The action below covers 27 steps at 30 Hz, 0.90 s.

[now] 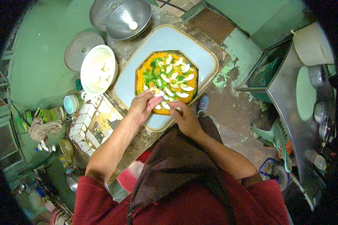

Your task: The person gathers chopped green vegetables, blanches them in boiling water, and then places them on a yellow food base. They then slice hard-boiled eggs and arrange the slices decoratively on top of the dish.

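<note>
An octagonal tray of orange noodles (140, 77) is topped with chopped green onion (151, 75) and wedges of boiled egg (188, 77). It stands on a pale blue board (129, 80) with a light rim. Over the tray's near left part, my left hand (141, 107) has its fingers closed round some pieces of boiled egg (156, 91). My right hand (186, 119) is at the near right edge of the tray, fingertips pinched low over the noodles. Something small and whitish shows at its fingers, too hidden to name.
Left of the board, a white bowl (85, 71) holds several peeled eggs. Behind it are a grey round lid (74, 52) and a metal colander (120, 28) with one white egg inside. Stacked small bowls (70, 105) stand at left. A metal counter (285, 99) runs along the right.
</note>
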{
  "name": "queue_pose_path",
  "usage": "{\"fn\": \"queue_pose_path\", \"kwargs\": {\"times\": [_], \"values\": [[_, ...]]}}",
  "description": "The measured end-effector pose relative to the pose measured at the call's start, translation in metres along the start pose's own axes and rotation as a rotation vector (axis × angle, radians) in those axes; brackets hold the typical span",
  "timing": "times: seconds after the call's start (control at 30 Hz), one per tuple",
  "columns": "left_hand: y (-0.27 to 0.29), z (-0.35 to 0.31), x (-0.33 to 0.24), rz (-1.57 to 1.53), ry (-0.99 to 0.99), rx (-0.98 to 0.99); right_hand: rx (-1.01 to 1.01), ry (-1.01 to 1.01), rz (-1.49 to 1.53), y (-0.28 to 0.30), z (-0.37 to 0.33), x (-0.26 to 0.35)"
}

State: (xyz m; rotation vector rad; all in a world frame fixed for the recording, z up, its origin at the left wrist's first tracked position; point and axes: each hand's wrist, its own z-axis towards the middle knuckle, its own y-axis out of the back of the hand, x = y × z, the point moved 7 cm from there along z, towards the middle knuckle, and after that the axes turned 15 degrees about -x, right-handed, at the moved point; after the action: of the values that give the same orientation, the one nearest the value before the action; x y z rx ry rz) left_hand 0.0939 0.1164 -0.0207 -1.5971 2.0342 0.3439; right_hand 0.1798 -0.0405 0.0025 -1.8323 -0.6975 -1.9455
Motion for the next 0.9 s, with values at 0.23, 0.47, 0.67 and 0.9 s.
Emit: {"fn": "queue_pose_path", "kwargs": {"times": [0.23, 0.47, 0.67, 0.9], "values": [[-0.013, 0.013, -0.015, 0.070, -0.124, 0.005, 0.012, -0.719, 0.394, -0.025, -0.001, -0.008], [0.005, -0.005, -0.018, 0.167, -0.001, 0.126, 0.119, -0.661, 0.384, -0.040, -0.040, -0.011], [0.016, 0.011, -0.035, 0.269, -0.070, 0.010, -0.058, -0.711, 0.498, -0.072, -0.038, -0.025], [0.013, 0.002, -0.046, 0.512, -0.281, -0.063, -0.101, -0.866, 0.849, -0.060, -0.029, 0.006]]}}
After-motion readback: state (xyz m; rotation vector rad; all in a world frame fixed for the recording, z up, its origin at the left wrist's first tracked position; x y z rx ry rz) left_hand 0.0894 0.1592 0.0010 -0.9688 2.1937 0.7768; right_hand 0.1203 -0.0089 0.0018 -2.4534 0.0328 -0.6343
